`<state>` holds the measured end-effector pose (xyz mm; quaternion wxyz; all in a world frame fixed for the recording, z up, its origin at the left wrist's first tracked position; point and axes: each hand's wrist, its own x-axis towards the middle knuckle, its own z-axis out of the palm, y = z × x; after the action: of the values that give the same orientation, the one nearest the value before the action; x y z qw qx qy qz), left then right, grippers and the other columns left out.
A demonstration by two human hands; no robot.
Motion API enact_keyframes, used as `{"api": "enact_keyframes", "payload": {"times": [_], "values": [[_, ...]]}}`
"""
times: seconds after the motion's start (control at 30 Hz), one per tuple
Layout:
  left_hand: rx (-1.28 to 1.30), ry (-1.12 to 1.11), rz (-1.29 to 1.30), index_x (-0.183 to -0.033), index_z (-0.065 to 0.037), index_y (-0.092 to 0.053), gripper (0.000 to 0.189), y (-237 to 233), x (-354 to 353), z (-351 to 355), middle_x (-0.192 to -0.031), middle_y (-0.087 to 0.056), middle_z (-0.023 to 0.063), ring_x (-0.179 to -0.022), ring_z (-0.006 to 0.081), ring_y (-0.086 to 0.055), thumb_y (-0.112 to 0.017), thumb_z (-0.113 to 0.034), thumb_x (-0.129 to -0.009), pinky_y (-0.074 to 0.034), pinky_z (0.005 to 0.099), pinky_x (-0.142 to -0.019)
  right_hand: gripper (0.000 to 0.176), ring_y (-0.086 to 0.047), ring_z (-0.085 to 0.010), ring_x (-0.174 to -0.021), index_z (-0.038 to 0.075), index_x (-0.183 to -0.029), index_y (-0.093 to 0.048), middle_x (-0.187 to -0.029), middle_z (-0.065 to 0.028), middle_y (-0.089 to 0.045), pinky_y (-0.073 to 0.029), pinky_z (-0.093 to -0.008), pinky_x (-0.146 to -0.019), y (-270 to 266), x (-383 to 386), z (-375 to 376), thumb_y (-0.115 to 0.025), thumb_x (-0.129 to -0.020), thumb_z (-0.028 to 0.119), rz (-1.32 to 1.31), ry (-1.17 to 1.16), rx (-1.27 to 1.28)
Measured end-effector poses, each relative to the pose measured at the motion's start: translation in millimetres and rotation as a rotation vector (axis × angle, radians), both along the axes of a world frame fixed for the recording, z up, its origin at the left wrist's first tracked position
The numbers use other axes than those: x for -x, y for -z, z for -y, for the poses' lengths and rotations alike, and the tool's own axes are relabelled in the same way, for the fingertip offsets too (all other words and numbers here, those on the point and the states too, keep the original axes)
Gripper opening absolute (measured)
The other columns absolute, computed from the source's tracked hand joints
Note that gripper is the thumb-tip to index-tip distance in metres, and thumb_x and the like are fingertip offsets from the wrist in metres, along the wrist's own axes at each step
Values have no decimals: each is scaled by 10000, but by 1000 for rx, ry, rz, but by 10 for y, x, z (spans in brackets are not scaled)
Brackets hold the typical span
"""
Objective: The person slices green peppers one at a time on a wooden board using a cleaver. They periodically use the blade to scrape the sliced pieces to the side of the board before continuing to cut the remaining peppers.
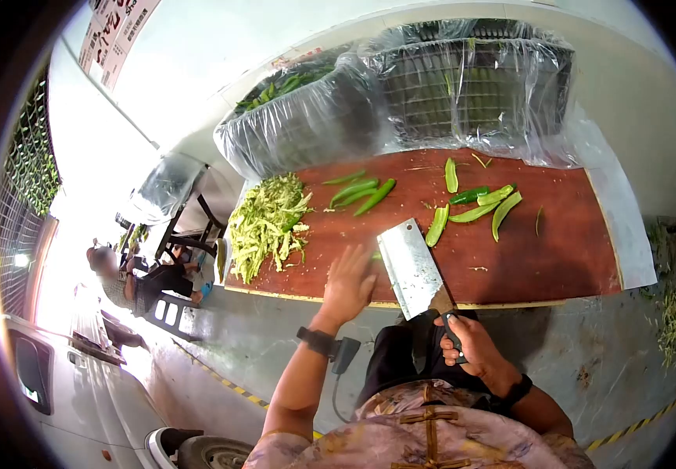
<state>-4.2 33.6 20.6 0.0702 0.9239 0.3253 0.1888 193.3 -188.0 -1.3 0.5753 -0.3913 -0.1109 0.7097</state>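
My right hand (471,344) is wrapped around the black handle of a cleaver (410,268), whose broad blade reaches over the front of the red-brown board (541,270). To the left of the blade my left hand (350,280) lies flat over the board, fingers stretched out. A bit of green (377,255) shows between its fingertips and the blade; most of it is hidden. Beyond the left hand are several whole green peppers (357,191). Split peppers (502,213) are scattered behind and right of the cleaver. A pile of pale green shreds (268,227) covers the board's left end.
Two plastic-covered crates stand along the back: the left crate (307,117) holds green peppers, and the right crate (479,86) is wrapped too. A seated person (123,281) is at the left, near a dark stool (170,309). A white vehicle (96,399) stands lower left.
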Motion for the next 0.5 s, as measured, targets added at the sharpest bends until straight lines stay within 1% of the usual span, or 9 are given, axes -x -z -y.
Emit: {"api": "enact_keyframes", "payload": {"times": [0.07, 0.13, 0.37, 0.5], "values": [[25, 18, -1, -1429, -104, -447, 551, -6, 30, 1, -1497, -411, 181, -1419, 391, -313, -572, -282, -923, -250, 550, -1142, 337, -361, -88, -508, 13, -1216, -473, -661, -19, -432, -318, -277, -475, 36, 33, 14, -456, -1039, 298, -8, 7, 2], [38, 25, -40, -1437, -88, -435, 520, -21, 45, 0, -1517, -394, 158, -1440, 368, -292, -526, -273, -960, -232, 545, -1151, 334, -361, -88, -510, 13, -1214, -472, -663, -18, -431, -317, -273, -476, 78, 61, 27, -459, -1038, 297, -14, 10, 2], [34, 57, -55, -1450, -96, -428, 526, -19, 70, -41, -1523, -390, 151, -1445, 362, -288, -524, -267, -961, -229, 547, -1154, 321, -370, -86, -526, 15, -1199, -474, -675, -17, -436, -318, -253, -486, 98, 116, 61, -469, -1035, 290, -8, 6, -22], [44, 75, -52, -1455, -95, -426, 534, -28, 72, -58, -1532, -374, 157, -1447, 362, -284, -518, -281, -964, -230, 552, -1152, 323, -385, -87, -544, 14, -1202, -472, -681, -19, -439, -328, -256, -492, 141, 137, 48, -466, -1036, 292, -2, -4, -18]]}}
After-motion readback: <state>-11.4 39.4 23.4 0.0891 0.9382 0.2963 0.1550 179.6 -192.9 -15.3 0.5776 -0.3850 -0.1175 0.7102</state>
